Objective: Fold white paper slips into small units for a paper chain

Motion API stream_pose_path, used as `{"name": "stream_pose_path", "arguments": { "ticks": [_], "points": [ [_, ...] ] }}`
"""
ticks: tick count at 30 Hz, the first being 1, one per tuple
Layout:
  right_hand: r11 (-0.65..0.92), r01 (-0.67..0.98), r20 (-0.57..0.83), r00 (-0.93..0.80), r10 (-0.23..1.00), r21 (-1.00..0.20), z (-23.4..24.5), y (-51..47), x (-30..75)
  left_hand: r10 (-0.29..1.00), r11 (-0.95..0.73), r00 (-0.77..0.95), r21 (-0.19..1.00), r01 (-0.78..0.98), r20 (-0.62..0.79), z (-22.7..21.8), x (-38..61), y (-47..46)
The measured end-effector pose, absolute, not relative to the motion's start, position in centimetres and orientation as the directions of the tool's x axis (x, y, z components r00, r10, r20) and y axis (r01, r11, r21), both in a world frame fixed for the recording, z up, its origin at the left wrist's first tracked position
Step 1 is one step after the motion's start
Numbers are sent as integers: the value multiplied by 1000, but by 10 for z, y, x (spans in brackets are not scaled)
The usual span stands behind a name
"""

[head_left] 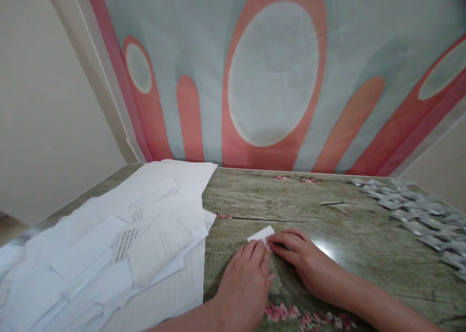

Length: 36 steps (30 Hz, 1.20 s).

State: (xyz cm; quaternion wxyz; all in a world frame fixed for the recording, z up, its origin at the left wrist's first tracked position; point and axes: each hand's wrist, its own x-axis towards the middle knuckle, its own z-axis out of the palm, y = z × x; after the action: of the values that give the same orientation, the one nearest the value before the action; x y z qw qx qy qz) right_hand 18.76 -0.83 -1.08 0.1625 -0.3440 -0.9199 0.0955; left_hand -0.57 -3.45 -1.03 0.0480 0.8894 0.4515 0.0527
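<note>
A small folded piece of white paper [261, 234] lies on the wood-patterned table in front of me. My left hand [246, 278] rests on its near side, fingers stretched out together and pressing down flat. At the paper's right end, my right hand [304, 257] has thumb and fingertips drawn together on the edge. Part of the paper is hidden beneath the left fingers.
Loose white sheets [91, 264], some printed, form a spread-out pile at the left. Along the right edge lie rows of folded grey-white paper pieces [418, 215]. A patterned cloth or panel [204, 41] rises behind the table [255, 196].
</note>
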Motion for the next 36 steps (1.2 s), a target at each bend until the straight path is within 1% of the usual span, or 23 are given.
{"name": "stream_pose_path", "arguments": {
  "ticks": [8,19,23,28,32,36],
  "points": [
    [743,609,231,-708,667,-279,-11,-8,187,766,-642,641,92,761,37,5,-7,-28],
    [743,623,185,-722,666,-245,-7,-9,190,749,-662,661,79,745,45,5,-10,-25],
    [764,594,198,-742,641,-252,-4,-9,193,716,-698,697,71,712,39,9,-12,-20],
    [797,547,147,-793,591,-254,-4,-5,200,701,-713,713,62,698,29,12,-14,-16],
    [807,539,100,-814,573,-240,-2,-4,202,696,-718,717,87,691,43,14,-16,-14],
    [807,530,113,-813,571,-262,0,-4,202,691,-722,721,84,687,44,17,-19,-14]
  ]
}}
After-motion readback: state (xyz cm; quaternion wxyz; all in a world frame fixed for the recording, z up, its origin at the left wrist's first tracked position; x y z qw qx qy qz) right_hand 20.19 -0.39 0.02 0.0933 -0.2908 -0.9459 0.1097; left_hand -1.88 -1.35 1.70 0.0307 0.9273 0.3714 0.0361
